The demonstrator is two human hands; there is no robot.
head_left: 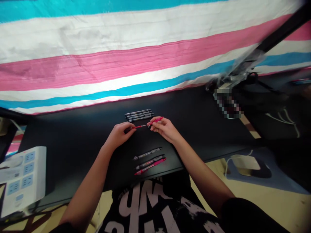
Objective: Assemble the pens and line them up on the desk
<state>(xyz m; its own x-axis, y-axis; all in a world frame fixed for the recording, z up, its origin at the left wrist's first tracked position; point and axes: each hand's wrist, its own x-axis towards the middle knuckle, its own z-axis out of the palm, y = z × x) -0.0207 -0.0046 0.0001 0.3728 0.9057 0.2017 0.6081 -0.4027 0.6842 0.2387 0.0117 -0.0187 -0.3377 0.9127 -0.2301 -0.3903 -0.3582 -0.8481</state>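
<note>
My left hand (119, 134) is closed, thumb and fingers pinching one end of a thin red pen refill (140, 126). The refill's slim pale tip points right, towards my right hand (166, 130). That hand is closed round a red pen barrel (157, 120), and a small part between its fingertips is too tiny to make out. The refill's tip is at the barrel's near end; whether it is inside cannot be seen. Just beyond my hands lies a row of several black-and-clear pens (139, 114). Closer to me lie a grey-black pen (147, 153), a black pen (150, 161) and a red pen (151, 166).
Everything lies on a black table (80, 145). A white power strip box (40, 171) stands at the left edge. A blurred-out object (227, 103) and clear plastic (243, 71) are at the back right. Striped cloth (121, 61) hangs behind. A blue-grey stool (272, 171) stands at right.
</note>
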